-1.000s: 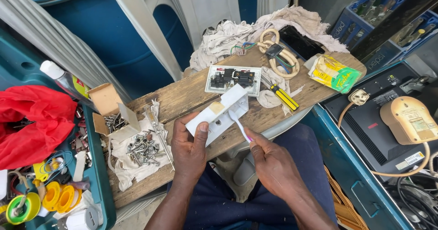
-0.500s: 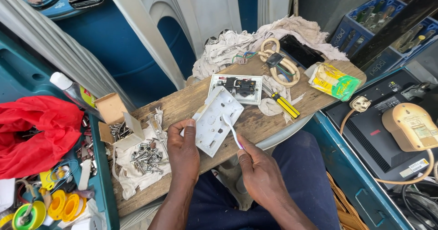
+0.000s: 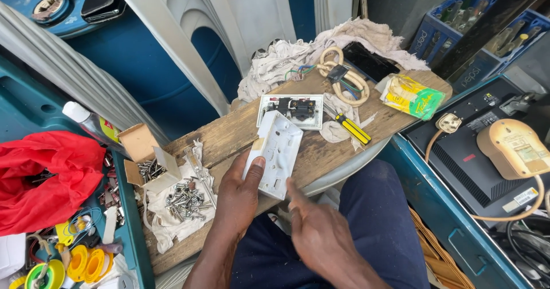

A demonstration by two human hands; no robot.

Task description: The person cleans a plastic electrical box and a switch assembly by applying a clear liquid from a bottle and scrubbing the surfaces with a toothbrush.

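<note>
My left hand [image 3: 238,200] grips a white socket faceplate [image 3: 278,151] by its lower left edge, thumb on its face, above a wooden board [image 3: 229,134] laid across my lap. Just below the plate's bottom edge is my right hand [image 3: 321,234], blurred and with its back to the camera, its fingertips close to the plate. Whether it holds anything is hidden. Behind the plate, a second socket part [image 3: 292,110] with dark innards lies on the board. A yellow and black screwdriver [image 3: 352,128] rests to its right.
Loose screws [image 3: 183,200] lie on a cloth beside a small cardboard box [image 3: 146,163]. A coiled cream cable [image 3: 344,79], a black phone [image 3: 372,62] and a yellow-green packet [image 3: 412,97] sit further back. A red cloth [image 3: 43,180] and yellow tape rolls [image 3: 86,263] lie left.
The thin white tool seen in my right hand earlier no longer shows. My left hand has turned the faceplate more upright, and my right hand has dropped below its bottom edge.
</note>
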